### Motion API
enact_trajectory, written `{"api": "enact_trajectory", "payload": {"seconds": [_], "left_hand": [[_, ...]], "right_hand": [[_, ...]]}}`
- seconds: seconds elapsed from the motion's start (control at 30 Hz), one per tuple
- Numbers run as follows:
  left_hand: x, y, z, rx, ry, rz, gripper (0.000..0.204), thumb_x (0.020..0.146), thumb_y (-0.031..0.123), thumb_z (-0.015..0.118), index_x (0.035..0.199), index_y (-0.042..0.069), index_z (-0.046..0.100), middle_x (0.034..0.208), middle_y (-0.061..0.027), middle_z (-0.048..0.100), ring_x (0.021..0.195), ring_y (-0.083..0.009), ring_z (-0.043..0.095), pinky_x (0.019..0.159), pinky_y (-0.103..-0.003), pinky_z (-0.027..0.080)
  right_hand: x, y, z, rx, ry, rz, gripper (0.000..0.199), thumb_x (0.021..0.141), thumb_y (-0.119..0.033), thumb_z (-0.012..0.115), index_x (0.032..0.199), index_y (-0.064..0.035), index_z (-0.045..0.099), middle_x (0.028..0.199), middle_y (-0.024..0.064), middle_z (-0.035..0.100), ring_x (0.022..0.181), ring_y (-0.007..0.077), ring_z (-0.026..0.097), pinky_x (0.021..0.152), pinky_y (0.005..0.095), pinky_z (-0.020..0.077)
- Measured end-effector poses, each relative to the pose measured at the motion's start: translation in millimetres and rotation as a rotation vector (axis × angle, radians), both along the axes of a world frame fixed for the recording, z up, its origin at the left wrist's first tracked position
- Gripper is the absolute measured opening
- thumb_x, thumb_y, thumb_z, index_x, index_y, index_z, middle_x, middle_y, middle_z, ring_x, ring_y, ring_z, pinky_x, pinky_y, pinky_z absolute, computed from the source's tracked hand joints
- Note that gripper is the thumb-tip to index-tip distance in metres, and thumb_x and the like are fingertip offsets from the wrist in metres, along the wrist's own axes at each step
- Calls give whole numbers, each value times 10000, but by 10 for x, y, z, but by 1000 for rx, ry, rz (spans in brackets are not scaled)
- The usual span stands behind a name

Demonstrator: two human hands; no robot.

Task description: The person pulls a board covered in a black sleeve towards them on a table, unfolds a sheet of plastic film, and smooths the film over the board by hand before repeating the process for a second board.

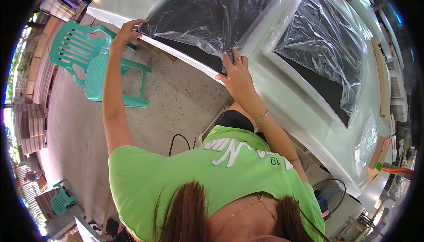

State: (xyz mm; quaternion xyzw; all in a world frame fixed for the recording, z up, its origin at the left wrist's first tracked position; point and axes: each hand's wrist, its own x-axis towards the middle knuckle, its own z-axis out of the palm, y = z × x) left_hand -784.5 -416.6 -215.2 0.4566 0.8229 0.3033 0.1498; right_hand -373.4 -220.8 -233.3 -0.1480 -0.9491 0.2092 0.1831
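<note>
Right hand (240,78): fingers spread, touching crinkled clear film (190,10) over a flat, dark panel (194,53) along the smooth white table (309,120)'s near edge. Left hand (126,34): fingers bent at the panel's left corner; cannot tell whether pinching. Leftward: slatted green plastic chair (97,77).

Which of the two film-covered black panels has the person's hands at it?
The left black panel: the left hand is at one corner, the right hand at another. No hand touches the right black panel.
</note>
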Motion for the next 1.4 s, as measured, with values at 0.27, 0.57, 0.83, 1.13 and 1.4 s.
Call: {"api": "enact_trajectory", "payload": {"seconds": [0.27,0.57,0.83,1.13,1.4], "left_hand": [[29,58,-2,-62,193,-26,647,613,-124,661,1211,116,607,1103,-100,652,941,-240,606,814,-342,493],[-67,-135,-84,-57,458,19,501,680,-42,680,1163,58,597,1072,-141,651,998,-325,620,847,-385,479],[1684,1204,895,72,405,-203,416,813,74,640,1226,107,592,1260,-127,515,1148,-323,517,986,-369,397],[3919,2468,1017,327,40,-762,278,840,73,627,1117,60,650,1128,-121,604,1056,-276,578,910,-331,431],[4859,2955,641,393,-54,-905,210,863,96,617,1060,49,673,1066,-104,614,956,-249,611,826,-324,479]], "right_hand": [[12,-69,19,26,16,-70,534,766,-173,711,1252,-59,523,1327,208,453,1113,369,463,884,427,491],[34,-100,0,135,-20,3,513,808,-179,657,1247,36,498,1299,228,475,1132,349,456,969,377,412],[944,393,394,-425,382,-20,408,781,-54,669,1178,-125,604,1201,141,568,1103,317,516,915,389,447],[2912,1141,666,-79,680,-917,210,850,2,567,1005,-63,692,910,96,654,817,212,612,752,298,483],[3704,1285,422,-478,620,-1094,192,886,-150,611,1038,-51,675,911,49,651,726,95,560,670,249,464]]}}
